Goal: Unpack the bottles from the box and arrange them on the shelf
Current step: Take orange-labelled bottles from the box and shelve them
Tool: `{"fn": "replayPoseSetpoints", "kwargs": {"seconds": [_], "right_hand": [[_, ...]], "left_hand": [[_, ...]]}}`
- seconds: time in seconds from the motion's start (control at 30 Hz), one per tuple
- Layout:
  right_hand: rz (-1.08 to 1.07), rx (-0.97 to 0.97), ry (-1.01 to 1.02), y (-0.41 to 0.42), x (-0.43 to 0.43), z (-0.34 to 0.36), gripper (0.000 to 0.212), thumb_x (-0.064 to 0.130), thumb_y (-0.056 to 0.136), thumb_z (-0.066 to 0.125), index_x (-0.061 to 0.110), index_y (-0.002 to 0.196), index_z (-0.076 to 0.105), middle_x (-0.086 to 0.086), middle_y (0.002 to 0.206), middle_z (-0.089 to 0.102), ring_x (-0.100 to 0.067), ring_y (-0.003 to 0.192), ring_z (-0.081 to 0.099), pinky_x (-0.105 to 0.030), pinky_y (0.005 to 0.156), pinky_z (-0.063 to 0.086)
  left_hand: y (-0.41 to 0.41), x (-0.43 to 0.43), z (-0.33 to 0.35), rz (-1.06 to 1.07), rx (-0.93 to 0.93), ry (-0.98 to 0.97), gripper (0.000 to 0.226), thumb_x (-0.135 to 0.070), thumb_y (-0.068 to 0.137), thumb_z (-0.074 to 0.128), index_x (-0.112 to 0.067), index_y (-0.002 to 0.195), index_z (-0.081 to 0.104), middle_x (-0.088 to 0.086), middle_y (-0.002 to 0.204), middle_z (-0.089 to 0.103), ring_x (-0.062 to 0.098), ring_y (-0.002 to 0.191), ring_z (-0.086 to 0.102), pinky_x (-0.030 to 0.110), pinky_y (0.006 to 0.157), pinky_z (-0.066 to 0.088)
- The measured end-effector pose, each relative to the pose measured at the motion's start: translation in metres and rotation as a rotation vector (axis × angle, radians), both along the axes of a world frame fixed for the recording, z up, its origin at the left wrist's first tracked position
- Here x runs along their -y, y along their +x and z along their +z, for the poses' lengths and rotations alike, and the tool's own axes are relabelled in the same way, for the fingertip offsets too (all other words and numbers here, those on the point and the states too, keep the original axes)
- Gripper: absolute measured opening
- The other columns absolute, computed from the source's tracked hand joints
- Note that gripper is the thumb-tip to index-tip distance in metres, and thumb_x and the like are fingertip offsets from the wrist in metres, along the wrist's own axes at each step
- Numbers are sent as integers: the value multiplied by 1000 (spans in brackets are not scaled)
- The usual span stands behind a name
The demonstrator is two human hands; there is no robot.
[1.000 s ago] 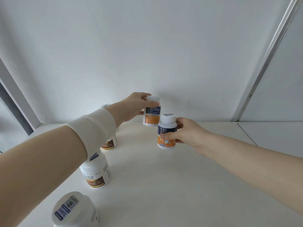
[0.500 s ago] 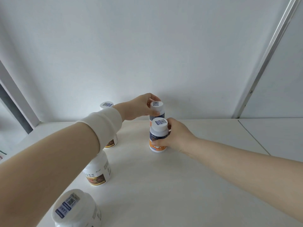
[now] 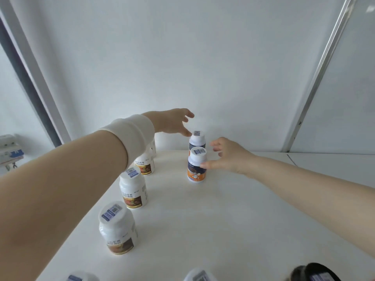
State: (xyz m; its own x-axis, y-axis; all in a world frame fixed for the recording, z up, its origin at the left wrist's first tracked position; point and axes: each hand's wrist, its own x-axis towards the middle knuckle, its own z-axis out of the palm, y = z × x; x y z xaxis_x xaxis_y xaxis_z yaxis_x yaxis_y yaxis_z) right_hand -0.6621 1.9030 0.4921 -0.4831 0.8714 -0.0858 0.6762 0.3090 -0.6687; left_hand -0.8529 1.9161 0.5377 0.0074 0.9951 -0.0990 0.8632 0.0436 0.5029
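the shelf (image 3: 213, 209) was a smooth cream-white board, bare across its middle, running back to a plain white wall (image 3: 182, 57). a grey metal strip (image 3: 316, 78) slanted up the wall above and beyond the right hand, and a darker grey upright (image 3: 26, 78) stood beyond the left forearm, with a small white fixture bearing blue parts (image 3: 10, 151) outside that arm (too blurred to tell what it was).

two slim white bottles with navy and orange labels stood upright between the hands, one behind the other. the front bottle (image 3: 196, 165) had a barcode sticker on its white cap; the rear bottle (image 3: 197, 138) stood just behind it, mostly hidden but for its cap and shoulder.

the right hand (image 3: 229, 157) was spread, fingers apart, the thumb tip touching or nearly touching the front bottle's side, gripping nothing. the left hand (image 3: 172, 122), above a white wrist band (image 3: 132, 136), was open too, fingers loose, one fingertip just beside the rear bottle's cap; contact there could not be told.

under and beside the left forearm a row of wider white bottles with brown-and-yellow labels stood upright: the nearest (image 3: 117, 228), the middle one (image 3: 133, 189), and a further one (image 3: 145, 165) partly hidden by the wrist band. more white caps (image 3: 199, 275) showed at the bottom edge, nearer than both hands.
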Motion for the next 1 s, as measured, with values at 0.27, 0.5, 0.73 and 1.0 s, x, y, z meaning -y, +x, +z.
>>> {"fn": "replayPoseSetpoints", "kwargs": {"seconds": [0.27,0.5,0.73,1.0], "right_hand": [[122,308,575,1,68,38,63,34,87,59,12,139,32,-11,139,36,-28,128,38,-37,100,37],[285,343,786,-47,171,50,55,38,93,46,9,139,33,-13,136,38,-31,123,41,-39,97,36],[527,292,869,-127,296,50,54,40,93,45,10,137,34,-13,137,39,-31,124,41,-40,98,36],[897,273,829,-253,448,-19,56,41,95,41,13,142,27,-8,142,33,-27,129,37,-38,104,33]], "left_hand": [[4,120,32,122,-932,125,57,-24,91,54,-23,143,29,6,138,42,29,126,41,45,103,37],[-3,268,36,255,-1145,113,51,-30,94,51,-12,139,35,10,132,48,29,121,47,37,101,39],[-48,415,29,470,-1177,72,53,-34,93,52,-9,137,35,12,133,47,30,124,44,39,104,34],[-172,593,-38,695,-1011,-116,53,-37,94,50,-13,138,34,11,136,44,29,126,42,38,108,31]]}}
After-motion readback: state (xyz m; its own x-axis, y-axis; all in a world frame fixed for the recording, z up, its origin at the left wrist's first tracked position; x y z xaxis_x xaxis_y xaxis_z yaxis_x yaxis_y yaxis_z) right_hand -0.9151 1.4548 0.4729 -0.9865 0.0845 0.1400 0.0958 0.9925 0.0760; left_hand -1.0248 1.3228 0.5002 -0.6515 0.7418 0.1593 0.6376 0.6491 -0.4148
